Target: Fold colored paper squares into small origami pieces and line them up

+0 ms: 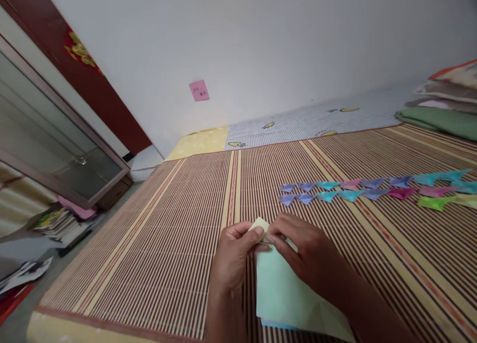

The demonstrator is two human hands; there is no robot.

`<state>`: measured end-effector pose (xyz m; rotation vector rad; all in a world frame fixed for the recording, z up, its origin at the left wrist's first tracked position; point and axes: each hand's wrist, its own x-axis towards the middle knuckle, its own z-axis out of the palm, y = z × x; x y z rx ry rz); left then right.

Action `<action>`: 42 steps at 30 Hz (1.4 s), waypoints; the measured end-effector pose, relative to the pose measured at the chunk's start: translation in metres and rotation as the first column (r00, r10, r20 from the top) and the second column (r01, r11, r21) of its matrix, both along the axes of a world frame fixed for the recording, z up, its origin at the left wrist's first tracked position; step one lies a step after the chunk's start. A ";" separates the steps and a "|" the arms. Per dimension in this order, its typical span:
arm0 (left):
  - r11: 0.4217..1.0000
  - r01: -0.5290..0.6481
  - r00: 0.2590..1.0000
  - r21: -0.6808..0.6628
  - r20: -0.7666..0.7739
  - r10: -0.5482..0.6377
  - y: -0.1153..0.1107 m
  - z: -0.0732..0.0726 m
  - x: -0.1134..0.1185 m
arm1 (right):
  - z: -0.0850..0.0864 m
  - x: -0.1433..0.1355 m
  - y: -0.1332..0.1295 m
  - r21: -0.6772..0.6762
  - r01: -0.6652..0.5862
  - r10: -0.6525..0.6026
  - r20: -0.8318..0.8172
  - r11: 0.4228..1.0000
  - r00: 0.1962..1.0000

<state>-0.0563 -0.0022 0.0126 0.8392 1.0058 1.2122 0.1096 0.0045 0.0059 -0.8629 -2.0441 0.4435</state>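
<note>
A small folded piece of pale yellow paper (260,224) is held up between both hands. My left hand (235,251) pinches it from the left, with the thumb across its face. The closed fingers of my right hand (298,239) grip its right side, partly covering it. Beneath my right hand and forearm lies a stack of paper sheets (279,288), pale green on top with a blue edge showing below. Two rows of small folded paper shapes (328,196), in purple, blue, pink and green, lie on the striped mat (179,234) beyond my right hand.
Folded cloths and pillows (443,117) are piled at the far right. A pink note (199,90) is stuck on the white wall (261,45). To the left stand a glass-panelled door (67,134) and a stack of books (55,224), beyond the mat's edge.
</note>
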 end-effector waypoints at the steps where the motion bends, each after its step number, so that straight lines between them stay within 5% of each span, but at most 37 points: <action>1: 1.000 0.019 1.000 0.019 -0.013 -0.018 0.000 0.000 0.000 | -0.001 0.000 0.000 -0.005 0.017 -0.017 -0.001 1.000 1.000; 18: 0.972 0.185 0.981 0.142 -0.088 -0.174 -0.002 -0.003 0.000 | 0.001 0.005 -0.001 -0.218 0.124 -0.131 -0.019 0.968 0.991; 42: 0.976 0.200 0.967 0.081 -0.179 -0.183 -0.009 0.005 0.005 | 0.002 0.008 -0.002 -0.187 0.128 -0.141 -0.061 0.974 0.988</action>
